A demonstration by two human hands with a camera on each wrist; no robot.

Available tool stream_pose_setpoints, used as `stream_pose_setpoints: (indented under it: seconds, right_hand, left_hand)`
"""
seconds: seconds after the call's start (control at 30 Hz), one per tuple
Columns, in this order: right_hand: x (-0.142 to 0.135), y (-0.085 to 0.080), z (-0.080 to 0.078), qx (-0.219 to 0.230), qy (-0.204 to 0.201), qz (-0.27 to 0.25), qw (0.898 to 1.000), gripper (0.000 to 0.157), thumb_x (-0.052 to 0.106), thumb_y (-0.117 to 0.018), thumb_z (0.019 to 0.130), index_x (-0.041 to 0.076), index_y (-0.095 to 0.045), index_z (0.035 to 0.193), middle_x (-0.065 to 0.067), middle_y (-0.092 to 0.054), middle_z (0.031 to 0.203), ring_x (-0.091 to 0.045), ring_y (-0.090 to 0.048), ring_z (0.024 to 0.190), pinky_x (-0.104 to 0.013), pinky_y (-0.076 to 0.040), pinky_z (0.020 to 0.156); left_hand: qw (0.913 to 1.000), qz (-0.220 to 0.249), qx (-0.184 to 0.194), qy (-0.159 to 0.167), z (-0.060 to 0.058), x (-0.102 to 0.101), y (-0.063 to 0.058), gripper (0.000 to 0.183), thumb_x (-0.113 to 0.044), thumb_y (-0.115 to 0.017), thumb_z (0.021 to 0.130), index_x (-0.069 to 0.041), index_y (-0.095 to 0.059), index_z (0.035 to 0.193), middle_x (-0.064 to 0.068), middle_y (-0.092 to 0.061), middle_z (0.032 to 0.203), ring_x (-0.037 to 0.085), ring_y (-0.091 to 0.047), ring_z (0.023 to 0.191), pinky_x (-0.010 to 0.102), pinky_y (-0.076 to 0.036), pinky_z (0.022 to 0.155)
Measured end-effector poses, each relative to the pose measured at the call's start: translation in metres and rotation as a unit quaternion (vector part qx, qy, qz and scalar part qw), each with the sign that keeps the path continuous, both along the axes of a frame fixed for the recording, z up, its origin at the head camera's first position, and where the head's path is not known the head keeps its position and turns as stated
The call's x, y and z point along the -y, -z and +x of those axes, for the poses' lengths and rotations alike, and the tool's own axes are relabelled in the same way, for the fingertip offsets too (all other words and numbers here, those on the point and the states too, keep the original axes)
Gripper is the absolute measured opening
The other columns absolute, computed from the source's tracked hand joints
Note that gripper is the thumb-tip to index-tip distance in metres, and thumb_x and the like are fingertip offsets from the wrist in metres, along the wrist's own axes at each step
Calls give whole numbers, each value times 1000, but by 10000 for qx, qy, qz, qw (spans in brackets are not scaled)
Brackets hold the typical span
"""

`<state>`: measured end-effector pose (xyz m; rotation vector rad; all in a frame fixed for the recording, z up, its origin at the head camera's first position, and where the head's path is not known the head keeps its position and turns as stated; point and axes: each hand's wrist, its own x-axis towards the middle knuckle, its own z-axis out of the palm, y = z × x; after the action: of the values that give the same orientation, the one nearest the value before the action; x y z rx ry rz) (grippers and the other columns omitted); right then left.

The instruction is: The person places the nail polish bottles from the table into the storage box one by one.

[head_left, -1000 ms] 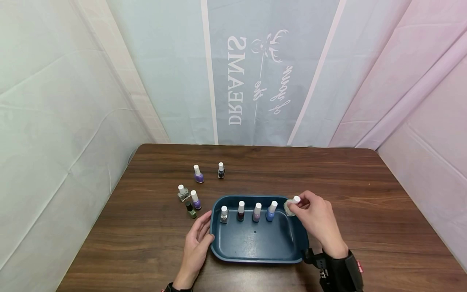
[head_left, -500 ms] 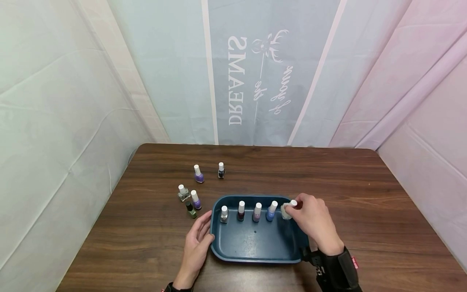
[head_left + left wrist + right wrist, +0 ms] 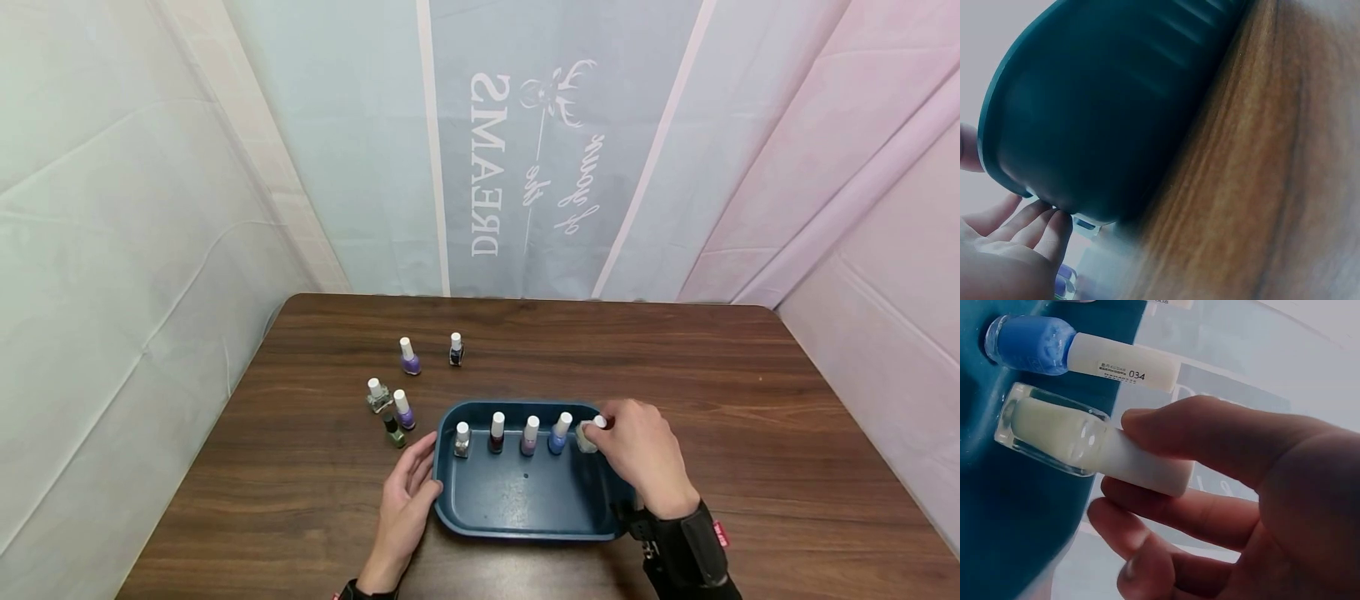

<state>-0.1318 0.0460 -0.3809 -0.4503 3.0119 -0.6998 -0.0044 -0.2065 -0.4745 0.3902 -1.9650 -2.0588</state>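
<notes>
In the head view my right hand [image 3: 643, 454] pinches the white cap of a pale cream nail polish bottle [image 3: 586, 438] at the back right of a dark blue tray [image 3: 525, 534]. The right wrist view shows thumb and fingers on the cap, with the glass bottle tilted. Just left of it stands a blue nail polish bottle [image 3: 1034, 345]. Further left in the tray are a mauve bottle [image 3: 528, 439], a dark red bottle [image 3: 497, 437] and a clear bottle [image 3: 461, 442]. My left hand [image 3: 401, 508] holds the tray's left side, thumb at the rim, fingertips against the outer wall.
Left of and behind the tray, more nail polish bottles stand on the brown wooden table [image 3: 750, 400]: a purple one [image 3: 409, 358], a black one [image 3: 456, 351], a clear one [image 3: 378, 397], another purple one [image 3: 404, 411] and a green one [image 3: 393, 432]. Cloth curtains hang around the table.
My right hand has moved left and toward me, bringing the cream nail polish bottle from the tray's back right corner closer to the blue bottle. The left hand stays at the tray.
</notes>
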Motion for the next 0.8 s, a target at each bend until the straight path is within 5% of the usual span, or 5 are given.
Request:
stream_pose_setpoints:
  seconds: [0.2,0.4,0.6,0.8]
  right_hand:
    - [-1,0,3,-87,20,179,9998,23,23,-71,81,14,-64,61,-8,-51,77,-19,-45,65,-27,-33,48]
    - [-2,0,3,-74,18,368,9993,16,25,-74,80,11,-71,70,-11,-53,83,-26,-47,80,-30,-39,52]
    - [-2,0,0,14,-15,517,9987,25,26,-75,80,13,-66,61,-10,-52,82,-30,-42,86,-32,-39,53]
    - [-1,1,-4,187,-40,598,9980,43,25,-74,80,11,-48,49,-6,-44,68,-29,-45,84,-29,-32,49]
  left_hand:
    - [10000,-20,-78,36,0,0,-1,60,12,-47,80,0,-45,139,17,-45,146,31,-45,135,30,-39,109]
    - [10000,-28,9,-4,0,0,-1,60,11,-48,80,-2,-46,139,16,-45,146,30,-46,135,24,-40,107]
    - [10000,-16,56,-21,0,0,-1,60,11,-48,80,-3,-47,138,15,-46,146,30,-46,134,23,-40,107]
    - [10000,-9,-19,30,0,0,-1,60,11,-48,80,-1,-45,139,17,-45,146,31,-45,135,29,-38,110]
